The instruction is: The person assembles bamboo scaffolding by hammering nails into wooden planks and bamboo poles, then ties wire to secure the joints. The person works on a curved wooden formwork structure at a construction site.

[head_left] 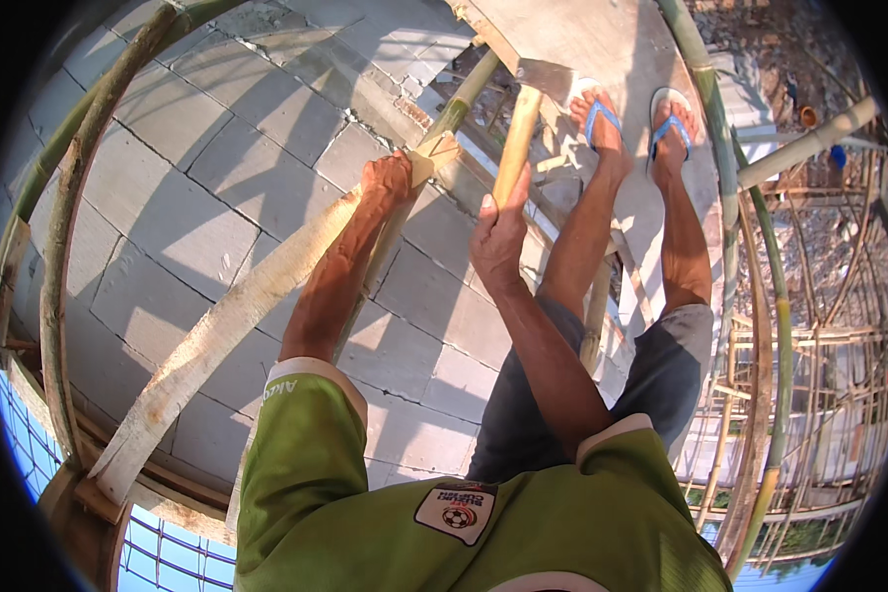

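Note:
My left hand [387,180] grips the upper end of a long pale split bamboo slat [229,321] that slants down to the lower left. My right hand [501,235] is closed around the wooden handle of a hatchet [519,128], whose flat metal blade [547,77] points up near a wooden board edge. The slat's cut tip [434,154] lies just left of the hatchet handle. Below the hands are my legs in dark shorts and my feet in blue flip-flops [600,111].
A grey block wall [197,168] fills the left. Green bamboo poles [712,118] and curved bamboo scaffolding [65,227] ring the spot. A concrete ledge [582,39] lies under the feet. More bamboo framework [829,345] drops away at right.

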Action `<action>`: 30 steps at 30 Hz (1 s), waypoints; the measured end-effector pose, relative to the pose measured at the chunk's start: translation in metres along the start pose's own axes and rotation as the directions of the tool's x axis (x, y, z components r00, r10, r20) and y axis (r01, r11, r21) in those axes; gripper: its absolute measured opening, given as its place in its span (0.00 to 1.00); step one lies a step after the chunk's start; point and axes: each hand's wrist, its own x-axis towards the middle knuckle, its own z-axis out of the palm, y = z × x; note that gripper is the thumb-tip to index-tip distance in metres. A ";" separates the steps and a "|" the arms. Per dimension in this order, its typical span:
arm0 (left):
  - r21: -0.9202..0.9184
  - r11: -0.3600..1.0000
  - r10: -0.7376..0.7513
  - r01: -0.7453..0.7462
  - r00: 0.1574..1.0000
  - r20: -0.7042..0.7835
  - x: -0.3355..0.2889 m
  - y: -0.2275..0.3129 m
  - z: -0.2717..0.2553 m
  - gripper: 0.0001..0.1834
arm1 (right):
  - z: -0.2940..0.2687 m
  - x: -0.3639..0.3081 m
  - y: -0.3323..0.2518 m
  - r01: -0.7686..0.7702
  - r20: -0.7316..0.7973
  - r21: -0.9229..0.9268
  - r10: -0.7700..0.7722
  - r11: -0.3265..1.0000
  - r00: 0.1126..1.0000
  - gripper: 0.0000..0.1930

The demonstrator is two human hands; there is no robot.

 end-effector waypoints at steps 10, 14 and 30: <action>-0.011 1.000 0.000 0.000 1.000 0.016 0.010 -0.004 0.001 0.39 | -0.080 0.054 -0.107 -0.032 -0.276 0.370 0.143 0.929 0.950 0.34; -0.039 0.999 -0.004 0.003 1.000 -0.014 0.014 -0.007 0.002 0.41 | 0.013 -0.001 -0.003 -0.002 -0.107 0.087 0.011 0.996 0.994 0.34; -0.036 0.999 0.016 -0.018 0.997 -0.074 0.005 -0.003 0.002 0.32 | 0.036 -0.034 0.028 -0.186 0.340 -0.095 0.208 0.978 0.917 0.35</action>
